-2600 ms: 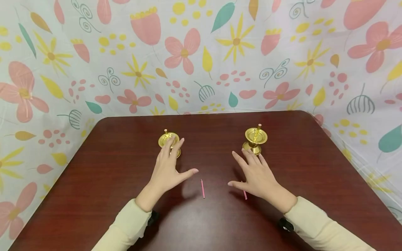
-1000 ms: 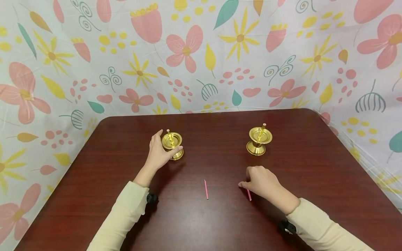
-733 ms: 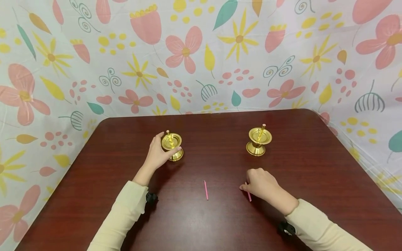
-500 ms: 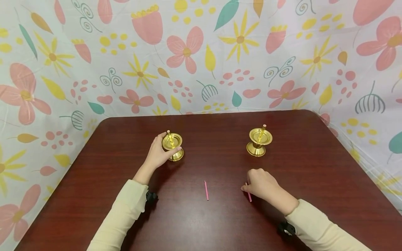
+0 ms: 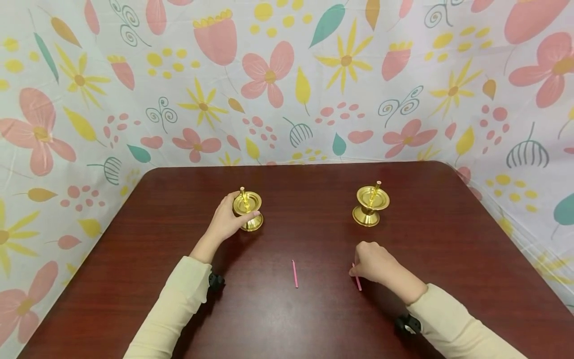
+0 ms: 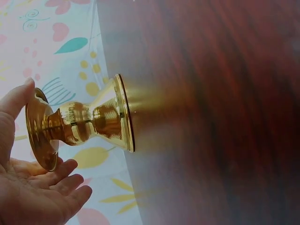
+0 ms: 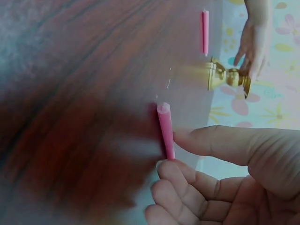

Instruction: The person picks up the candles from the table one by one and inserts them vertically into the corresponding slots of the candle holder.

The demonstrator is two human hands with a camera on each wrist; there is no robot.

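Observation:
My left hand (image 5: 223,220) holds the left brass candle holder (image 5: 252,222) by its upper dish, thumb at the near side and fingers round the far side. In the left wrist view, the thumb (image 6: 19,99) lies at the dish rim, and the holder's wide foot (image 6: 115,117) stands on the table. My right hand (image 5: 375,262) is low over the table, pinching a thin pink candle (image 5: 358,283) between thumb and index finger. The right wrist view shows this candle (image 7: 165,129) close along the tabletop, its rear end behind the fingertips.
A second pink candle (image 5: 294,274) lies on the table between the hands. Beyond the right hand stands another brass candle holder (image 5: 366,216) with an upright central stem. A flower-printed cloth (image 5: 287,89) hangs behind the dark wooden table (image 5: 287,329).
Both hands were spread above the table. My left hand has moved round the left holder's dish; my right has come down and curled its fingers onto the right pink candle.

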